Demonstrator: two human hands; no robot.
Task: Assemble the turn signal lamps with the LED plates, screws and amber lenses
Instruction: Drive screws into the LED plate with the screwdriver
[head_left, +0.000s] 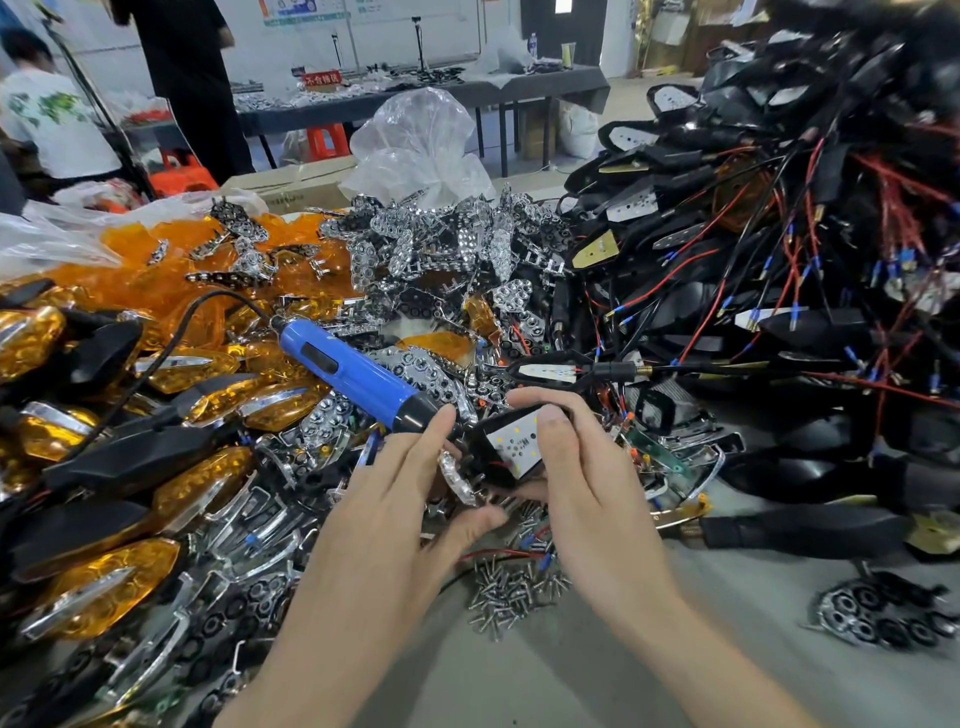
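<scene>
Grey worktop (675, 649), heaped parts (426, 260) (tables (519, 88) behind); right grip (587, 483) round lamp housing (511, 447); left grip (395, 499) unclear

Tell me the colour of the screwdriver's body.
The screwdriver body is blue, black at the nose; head view.

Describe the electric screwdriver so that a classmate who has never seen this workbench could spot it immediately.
Start at the orange heap of amber lenses on the left, then look right toward the left hand. Just above that hand lies the electric screwdriver, aslant on chrome parts. It alone is bright blue, with a black nose and a black cord.
</scene>
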